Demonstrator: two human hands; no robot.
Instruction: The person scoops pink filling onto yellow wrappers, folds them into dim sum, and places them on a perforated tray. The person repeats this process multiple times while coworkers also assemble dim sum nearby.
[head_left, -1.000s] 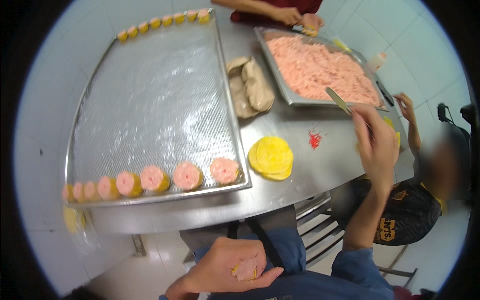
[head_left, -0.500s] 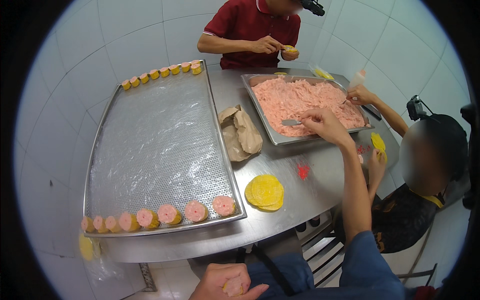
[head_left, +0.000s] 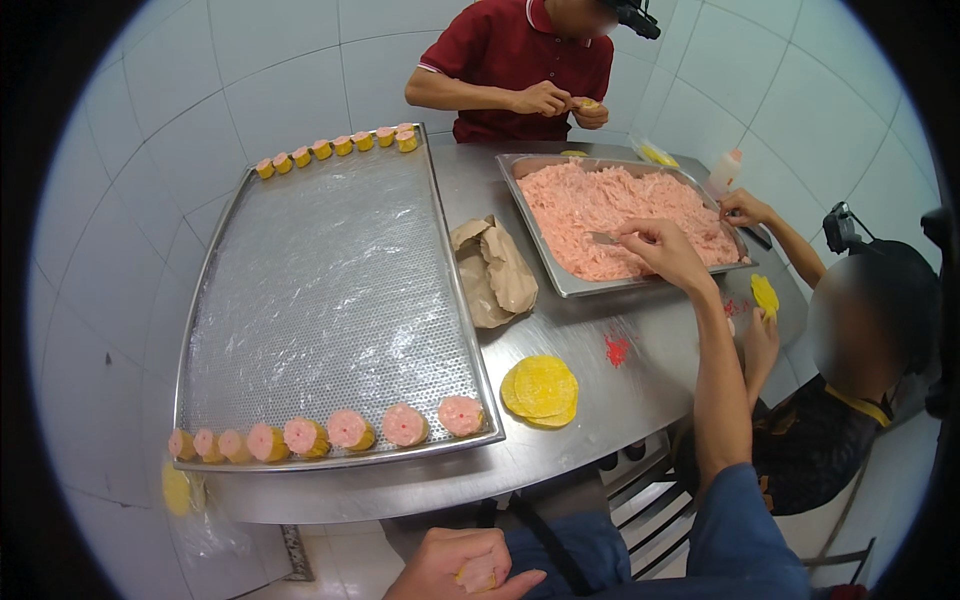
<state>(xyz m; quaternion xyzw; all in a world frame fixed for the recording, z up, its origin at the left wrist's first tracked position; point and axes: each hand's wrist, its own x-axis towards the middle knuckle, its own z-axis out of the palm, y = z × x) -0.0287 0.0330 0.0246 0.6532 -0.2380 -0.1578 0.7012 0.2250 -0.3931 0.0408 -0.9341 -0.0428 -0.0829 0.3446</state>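
Bottom centre: our left hand (head_left: 435, 566) cups a filled wrapper (head_left: 478, 574); soft, light, easily squashed, we judge, best cradled by its sides. Right of centre: our right hand (head_left: 666, 252) grips a spatula (head_left: 604, 239), blade at the pink filling (head_left: 565, 215), likely sticky and slippery. In our way: the pan's near rim (head_left: 625, 288); 1 co-worker's hand (head_left: 745, 208) at its right end. Mid-frame worktop (head_left: 580, 310): paper bag (head_left: 510, 275), yellow wrappers (head_left: 540, 390), red bits (head_left: 616, 350).
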